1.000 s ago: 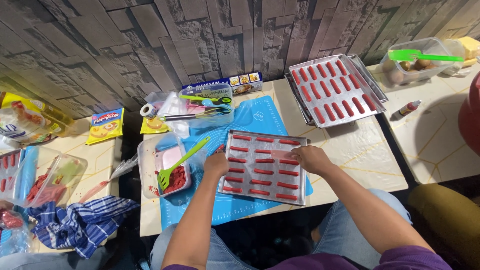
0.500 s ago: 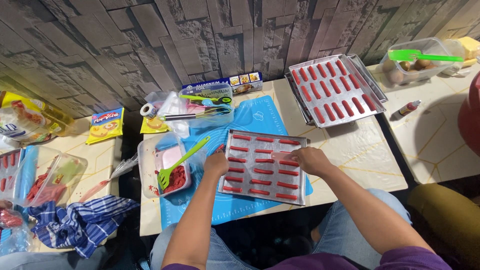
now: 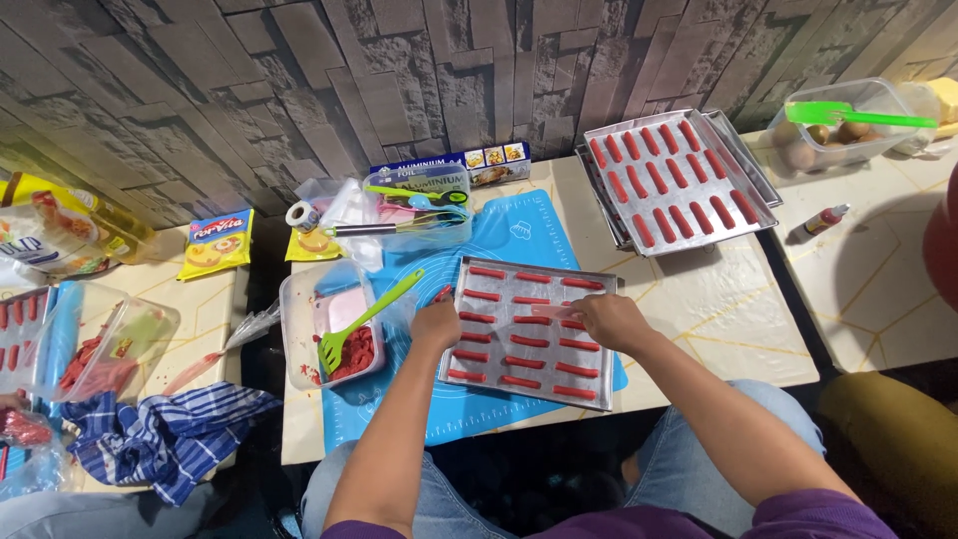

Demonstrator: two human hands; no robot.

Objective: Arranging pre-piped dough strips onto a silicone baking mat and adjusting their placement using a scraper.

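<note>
Grey stone blocks make up the wall (image 3: 299, 90) behind a pale table (image 3: 718, 309) with thin gold lines on it. On the table lies a blue mat (image 3: 519, 235), and on the mat sits a flat metal tray (image 3: 479, 359) with rows of little red strips (image 3: 524, 362) on it.

The person's left hand (image 3: 436, 324) rests on the left edge of the tray. Its fingers are curled, and I cannot tell if they pinch anything. The right hand (image 3: 607, 319) is over the middle of the tray, right on top of the strips. Its fingers are close together and hold a small pale piece (image 3: 551, 310) (too blurry to say what it is).

Just left of the tray stands a clear box (image 3: 309, 299) with red mush at the bottom. A green spatula (image 3: 364, 319) leans in it, with its handle pointing up toward the tray.

Farther back on the right is a second metal tray (image 3: 738, 225), also full of red strips, sitting a bit crooked. Past it is a clear tub (image 3: 878, 105) with round brown things inside and a green tool (image 3: 848, 115) lying across the top. A small red and white tube (image 3: 820, 222) lies on the table near that tub.

On the far left sit yellow packets (image 3: 215, 245), a roll of tape (image 3: 300, 216) and a blue striped cloth (image 3: 165, 439).
</note>
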